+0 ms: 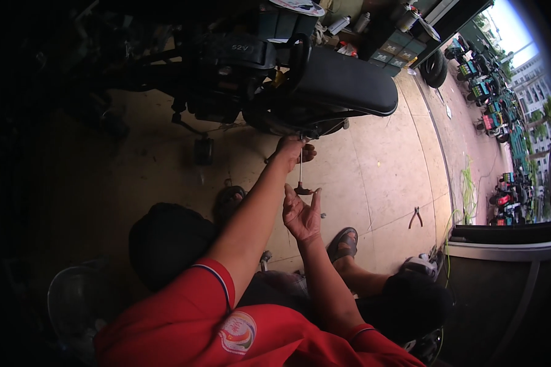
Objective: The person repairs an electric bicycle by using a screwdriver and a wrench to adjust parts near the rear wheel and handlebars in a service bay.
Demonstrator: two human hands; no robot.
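A dark two-wheeled vehicle with a long black seat (pixel 349 79) stands in front of me. My left hand (pixel 291 151) reaches to its lower edge by the wheel, its fingers around the upper end of a T-handle wrench. The wrench's thin metal shaft (pixel 300 168) hangs down to a dark crosswise handle (pixel 302 191). Below it, my right hand (pixel 302 219) is turned palm up, thumb and fingers spread to either side of the handle. Whether they touch it I cannot tell. The wrench's far tip is hidden by my left hand and the vehicle's parts.
Pliers (pixel 416 218) lie on the tiled floor to the right. A pedal (pixel 203 151) juts out from the vehicle. Stacked boxes (pixel 398 49) and a tire (pixel 434 68) stand at the back right, near the doorway. Several parked two-wheelers (pixel 487 92) are outside.
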